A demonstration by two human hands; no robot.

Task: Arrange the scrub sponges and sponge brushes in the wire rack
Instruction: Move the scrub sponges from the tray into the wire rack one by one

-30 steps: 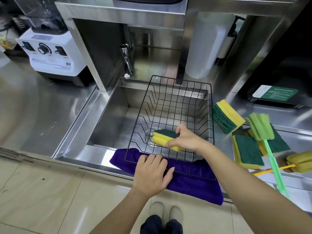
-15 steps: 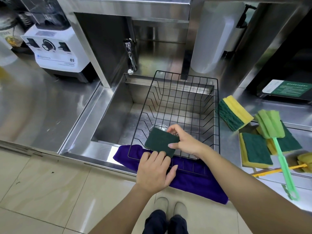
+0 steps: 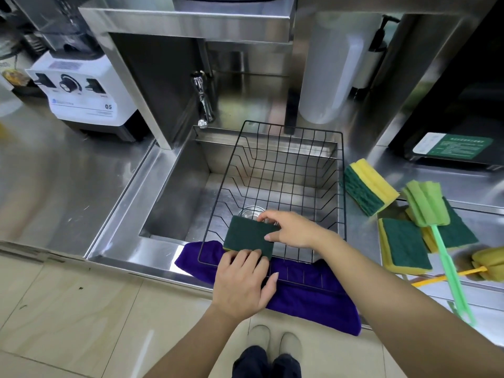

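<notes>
Wire rack [image 3: 275, 170]: black, centre of frame, set over the steel sink [image 3: 174, 192]; near edge rests on a purple cloth [image 3: 313, 298].
Held scrub sponge [image 3: 249, 237]: green side up, yellow layer just visible at lower edge; at near left corner of rack.
Right hand [image 3: 293, 230]: fingers on the sponge's right edge.
Left hand [image 3: 242, 282]: fingertips touching the sponge's near edge, palm over the cloth.
Right of frame, on counter [image 3: 362, 233]: three more scrub sponges [image 3: 368, 190], a green sponge brush [image 3: 425, 203], a yellow sponge brush [image 3: 488, 264].
Upper left: white blender base [image 3: 81, 96].
Behind sink: tap [image 3: 203, 100].
</notes>
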